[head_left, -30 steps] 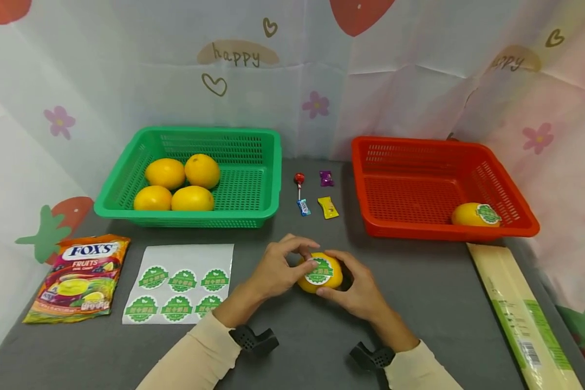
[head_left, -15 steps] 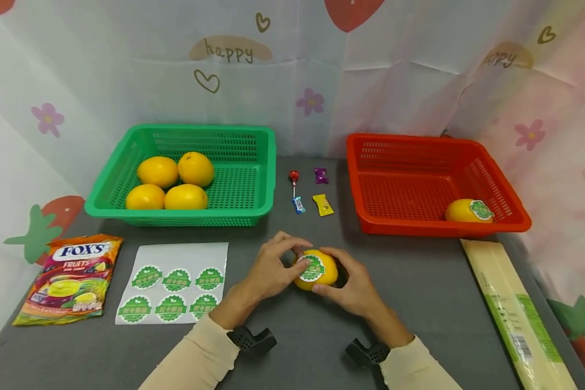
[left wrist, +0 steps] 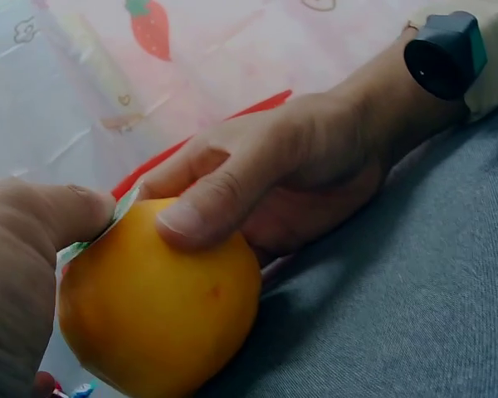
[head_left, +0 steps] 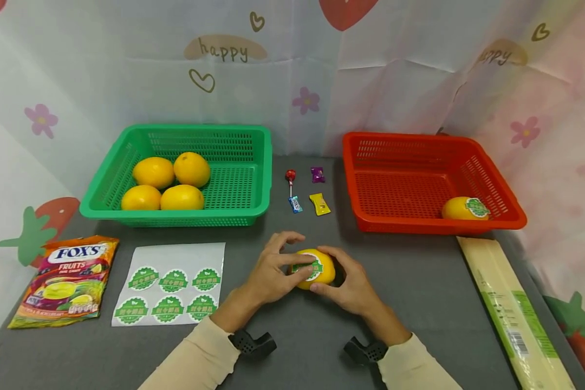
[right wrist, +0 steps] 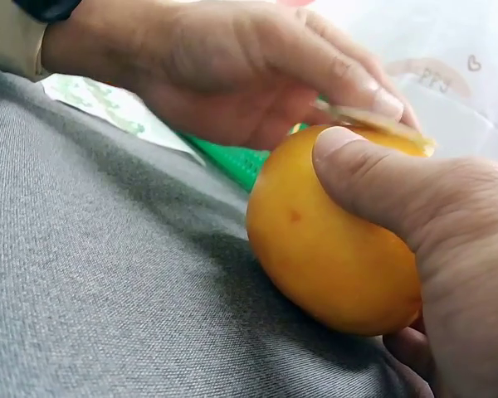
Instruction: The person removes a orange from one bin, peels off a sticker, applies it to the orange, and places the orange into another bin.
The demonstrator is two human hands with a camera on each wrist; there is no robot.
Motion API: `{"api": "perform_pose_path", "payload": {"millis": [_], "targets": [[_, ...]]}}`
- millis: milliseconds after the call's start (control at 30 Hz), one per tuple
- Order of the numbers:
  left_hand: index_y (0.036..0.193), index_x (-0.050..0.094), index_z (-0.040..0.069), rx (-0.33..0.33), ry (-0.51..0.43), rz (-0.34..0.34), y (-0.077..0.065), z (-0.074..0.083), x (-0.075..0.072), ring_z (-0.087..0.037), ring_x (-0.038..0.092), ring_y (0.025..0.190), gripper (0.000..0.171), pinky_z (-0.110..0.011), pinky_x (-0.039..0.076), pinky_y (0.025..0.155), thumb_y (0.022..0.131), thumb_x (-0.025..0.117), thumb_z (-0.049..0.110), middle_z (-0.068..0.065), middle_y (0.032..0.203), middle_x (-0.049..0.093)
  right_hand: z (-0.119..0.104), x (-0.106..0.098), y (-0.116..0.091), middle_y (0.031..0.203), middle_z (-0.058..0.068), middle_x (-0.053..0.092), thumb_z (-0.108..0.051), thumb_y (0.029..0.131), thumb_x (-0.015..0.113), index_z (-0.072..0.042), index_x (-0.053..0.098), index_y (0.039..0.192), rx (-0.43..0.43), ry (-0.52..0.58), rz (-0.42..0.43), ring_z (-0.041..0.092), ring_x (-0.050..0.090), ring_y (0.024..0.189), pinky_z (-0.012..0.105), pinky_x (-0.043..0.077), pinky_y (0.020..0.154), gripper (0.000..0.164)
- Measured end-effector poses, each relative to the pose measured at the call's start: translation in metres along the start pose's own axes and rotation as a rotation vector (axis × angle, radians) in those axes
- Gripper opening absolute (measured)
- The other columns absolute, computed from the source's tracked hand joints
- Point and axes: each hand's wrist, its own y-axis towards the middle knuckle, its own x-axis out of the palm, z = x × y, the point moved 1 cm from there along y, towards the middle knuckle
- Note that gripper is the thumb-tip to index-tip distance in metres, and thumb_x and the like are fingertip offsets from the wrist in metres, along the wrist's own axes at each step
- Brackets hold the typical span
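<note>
A finger of a person's left hand (head_left: pixel 270 276) now lies straight across a green-and-white sticker (head_left: pixel 317 267) on an orange (left wrist: pixel 162 303), where half a second earlier the thumb's tip covers it, while the right hand (head_left: pixel 348 286) keeps its hold. The baskets and the sweets stay where they are on the tabletop (head_left: pixel 404 276), a grey, woven surface that stretches back to a pale cloth backdrop (head_left: pixel 385 108) printed with strawberries, flowers, hearts and the word "happy." At the back left, a green basket (head_left: pixel 175 214) carries four oranges (head_left: pixel 192 169); at the back right, a red basket (head_left: pixel 439 223) holds a single stickered orange (head_left: pixel 453 208). Between them lie a lollipop (head_left: pixel 290 175), a purple sweet (head_left: pixel 318 174) and a yellow sweet (head_left: pixel 319 205). A bag of Fox's candy (head_left: pixel 63 287) and a sheet of six stickers (head_left: pixel 177 254) sit at the near left, a long packet (head_left: pixel 514 309) with a green band at the far right. The orange being worked on is front and centre, between the two hands and well short of the baskets. The right-hand grip is clamped around its right side, thumb toward the person; the left-hand grip is spread, its fingers apart and pressing the sticker, an edge of which stands off the peel in the left wrist view. Whether the fruit touches the surface beneath cannot be told.
</note>
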Motion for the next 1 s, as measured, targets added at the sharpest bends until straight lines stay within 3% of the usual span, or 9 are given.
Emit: {"api": "perform_pose_path", "payload": {"millis": [200, 333, 433, 500, 600, 733, 833, 1000], "targets": [[0.107, 0.076, 0.008, -0.065, -0.045, -0.04, -0.006, -0.006, 0.004, -0.038, 0.05, 0.111, 0.031, -0.052, 0.04, 0.093, 0.077, 0.082, 0.012, -0.012, 0.131, 0.054, 0.004, 0.0, -0.001, 0.123, 0.02, 0.057, 0.005, 0.07, 0.083, 0.009, 0.05, 0.13, -0.002, 0.022, 0.0, 0.03, 0.055, 0.109, 0.039, 0.043, 0.095, 0.068], [0.114, 0.072, 0.004, -0.087, -0.111, -0.038, -0.008, -0.011, 0.012, -0.032, 0.055, 0.115, 0.036, -0.042, 0.045, 0.094, 0.079, 0.08, 0.009, -0.016, 0.128, 0.057, 0.019, 0.001, -0.003, 0.131, 0.024, 0.049, 0.012, 0.074, 0.075, 0.008, 0.048, 0.135, -0.111, 0.089, 0.032, 0.035, 0.049, 0.118, 0.035, 0.039, 0.1, 0.067], [0.117, 0.07, 0.003, -0.087, -0.134, -0.025, -0.008, -0.013, 0.016, -0.026, 0.056, 0.117, 0.038, -0.037, 0.045, 0.095, 0.08, 0.079, 0.009, -0.017, 0.126, 0.06, 0.032, 0.004, -0.004, 0.137, 0.027, 0.043, 0.009, 0.085, 0.067, 0.005, 0.051, 0.136, -0.217, 0.141, 0.077, 0.043, 0.043, 0.124, 0.035, 0.036, 0.103, 0.054], [0.117, 0.069, 0.001, -0.077, -0.128, -0.01, -0.007, -0.013, 0.017, -0.024, 0.056, 0.117, 0.038, -0.036, 0.045, 0.095, 0.082, 0.078, 0.01, -0.018, 0.124, 0.06, 0.037, 0.006, -0.003, 0.138, 0.027, 0.043, 0.004, 0.09, 0.063, 0.003, 0.056, 0.133, -0.266, 0.135, 0.116, 0.046, 0.043, 0.124, 0.036, 0.037, 0.103, 0.043], [0.118, 0.068, -0.001, -0.047, -0.094, 0.003, -0.007, -0.013, 0.018, -0.025, 0.057, 0.116, 0.037, -0.036, 0.045, 0.095, 0.086, 0.074, 0.017, -0.019, 0.124, 0.06, 0.036, 0.01, -0.001, 0.133, 0.027, 0.05, 0.006, 0.089, 0.064, 0.003, 0.062, 0.125, -0.297, 0.097, 0.161, 0.047, 0.049, 0.118, 0.041, 0.042, 0.098, 0.036], [0.125, 0.063, -0.001, -0.035, -0.006, -0.009, -0.009, -0.012, 0.017, -0.026, 0.054, 0.12, 0.043, -0.037, 0.043, 0.097, 0.095, 0.062, 0.03, -0.019, 0.129, 0.057, 0.022, 0.011, 0.002, 0.121, 0.031, 0.057, 0.021, 0.077, 0.067, 0.011, 0.066, 0.113, -0.268, 0.03, 0.221, 0.048, 0.056, 0.108, 0.041, 0.045, 0.094, 0.038], [0.132, 0.057, 0.001, -0.072, 0.016, -0.039, -0.01, -0.011, 0.016, -0.022, 0.049, 0.126, 0.043, -0.036, 0.039, 0.101, 0.1, 0.053, 0.03, -0.017, 0.135, 0.054, 0.008, 0.01, 0.005, 0.115, 0.033, 0.059, 0.023, 0.077, 0.065, 0.016, 0.066, 0.107, -0.21, 0.014, 0.253, 0.048, 0.059, 0.104, 0.035, 0.046, 0.093, 0.031], [0.134, 0.055, 0.001, -0.234, -0.119, -0.056, -0.013, -0.011, 0.015, -0.018, 0.045, 0.129, 0.036, -0.035, 0.033, 0.105, 0.102, 0.049, 0.016, -0.011, 0.138, 0.052, -0.002, 0.008, 0.006, 0.115, 0.032, 0.06, 0.017, 0.083, 0.063, 0.018, 0.065, 0.106, -0.083, 0.065, 0.279, 0.046, 0.058, 0.107, 0.028, 0.045, 0.093, 0.023]]}}
